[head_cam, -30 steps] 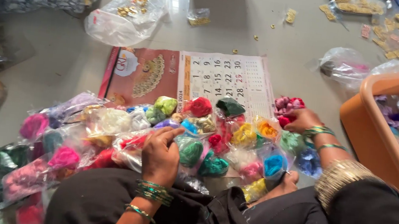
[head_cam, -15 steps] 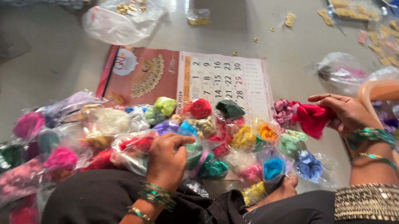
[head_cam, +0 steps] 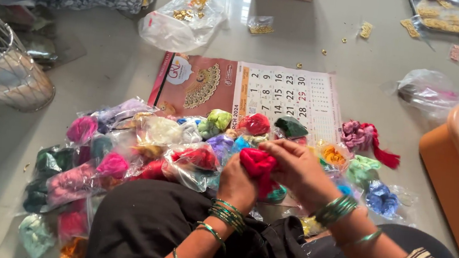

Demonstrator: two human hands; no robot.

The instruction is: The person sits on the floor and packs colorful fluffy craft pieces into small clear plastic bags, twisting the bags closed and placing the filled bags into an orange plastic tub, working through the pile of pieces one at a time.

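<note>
Centrally, left hand [head_cam: 238, 184] and right hand [head_cam: 296, 170] both clasp a red thread bundle [head_cam: 256, 161] above bagged bundles [head_cam: 192, 159]; sorting appears underway, calling next for careful separation.

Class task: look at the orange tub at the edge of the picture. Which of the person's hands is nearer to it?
Right. The right hand lies on the tub's side of the red bundle; the left hand grips the bundle farther from the orange tub.

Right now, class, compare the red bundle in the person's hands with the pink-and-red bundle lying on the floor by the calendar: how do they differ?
The red bundle is held between the left hand and the right hand; the pink-and-red bundle lies untouched on the floor. The red bundle is one colour and bunched tight; the pink-and-red bundle is two-toned, with a red tail trailing out. Both are loose, outside any plastic bag.
</note>
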